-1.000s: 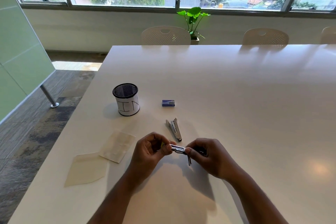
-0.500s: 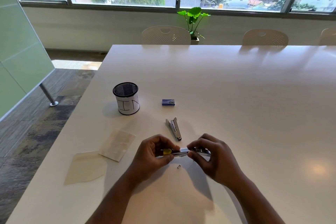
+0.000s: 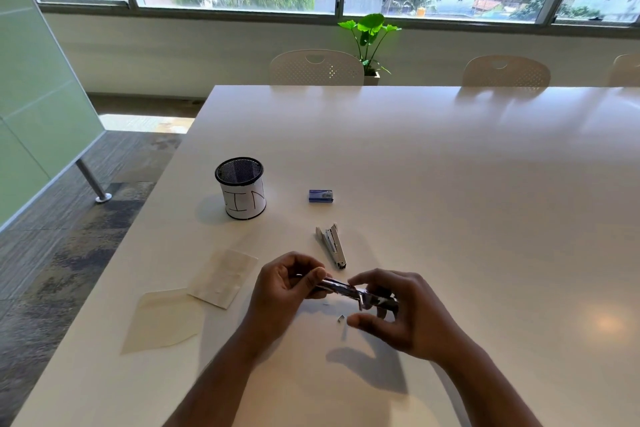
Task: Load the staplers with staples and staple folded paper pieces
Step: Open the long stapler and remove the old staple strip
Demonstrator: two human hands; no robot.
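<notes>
Both hands held a dark stapler [image 3: 349, 290] above the near surface [image 3: 450, 201]: left hand [image 3: 287, 288] gripped its left end, right hand [image 3: 398, 312] cupped its right end, fingers loosely spread. Loose staple [image 3: 341, 318] lay beneath. Second stapler [image 3: 331, 245], staple box [image 3: 320, 195], mesh cup [image 3: 241, 187] lay farther off; folded papers [image 3: 194, 298] left.

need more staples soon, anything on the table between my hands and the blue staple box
Nothing blocks it. The staple box sits on open table beyond the hands. The silver stapler lies between, a little right of the left hand, easy to reach over.
</notes>
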